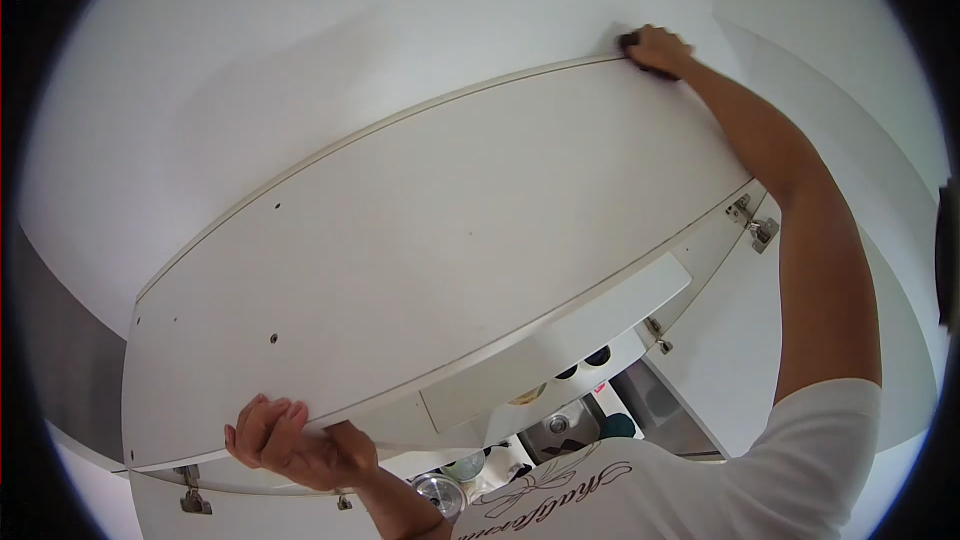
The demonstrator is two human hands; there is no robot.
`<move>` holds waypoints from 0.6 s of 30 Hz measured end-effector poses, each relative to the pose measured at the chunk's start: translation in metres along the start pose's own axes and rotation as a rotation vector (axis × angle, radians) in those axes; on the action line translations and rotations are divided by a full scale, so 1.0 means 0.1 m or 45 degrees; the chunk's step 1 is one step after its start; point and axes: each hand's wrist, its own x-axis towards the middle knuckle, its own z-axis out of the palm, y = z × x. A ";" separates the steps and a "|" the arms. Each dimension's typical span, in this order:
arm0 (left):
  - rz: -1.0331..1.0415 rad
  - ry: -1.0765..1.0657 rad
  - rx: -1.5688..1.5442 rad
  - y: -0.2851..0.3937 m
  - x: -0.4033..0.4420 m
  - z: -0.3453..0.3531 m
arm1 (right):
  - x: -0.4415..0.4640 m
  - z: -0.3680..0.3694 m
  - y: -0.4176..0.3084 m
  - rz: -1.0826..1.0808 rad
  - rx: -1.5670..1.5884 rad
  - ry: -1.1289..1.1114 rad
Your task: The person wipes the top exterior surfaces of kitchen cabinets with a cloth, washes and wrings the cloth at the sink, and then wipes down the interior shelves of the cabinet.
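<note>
My right hand (pixel 660 48) is wrapped round a dark object (pixel 630 42), which touches the far right edge of a large white cabinet panel (pixel 430 240). My left hand (pixel 285 443) is at the near left edge of the same panel, palm turned up and fingers curled. Whatever lies inside those fingers, if anything, is hidden. Small screw holes dot the left part of the panel.
Metal hinges (pixel 762 232) join open cabinet doors at the right and lower left. Below are a sink (pixel 560 425), a round glass lid (pixel 438 490) and dark round items in a white rack. A white wall (pixel 300 50) rises behind the panel.
</note>
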 end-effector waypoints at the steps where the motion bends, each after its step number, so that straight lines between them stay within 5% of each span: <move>1: -0.013 -0.004 -0.013 0.01 0.00 0.00 | -0.02 -0.12 0.14 0.067 -0.094 0.010; 4: -0.045 0.046 -0.026 0.02 0.01 0.02 | -0.13 -0.40 0.44 0.135 -0.291 -0.037; 8: -0.064 0.064 -0.031 0.02 0.01 0.01 | -0.38 -0.30 0.21 -0.301 0.832 -0.092; 9: -0.098 0.036 -0.048 0.03 0.03 0.00 | -0.53 -0.12 0.06 -0.407 0.862 -0.081; 10: -0.101 0.029 -0.056 0.03 0.03 0.00 | -0.55 0.06 -0.08 -0.547 0.462 0.120; 11: -0.096 0.020 -0.056 0.01 0.03 0.00 | -0.85 -0.12 -0.38 -0.399 0.390 0.148; 12: -0.091 0.008 -0.056 0.01 0.03 -0.01 | -0.87 -0.15 -0.57 -0.386 0.761 -0.161; 18: -0.074 0.022 -0.106 0.03 0.03 -0.03 | -1.82 -0.17 -2.56 -1.097 0.716 -0.225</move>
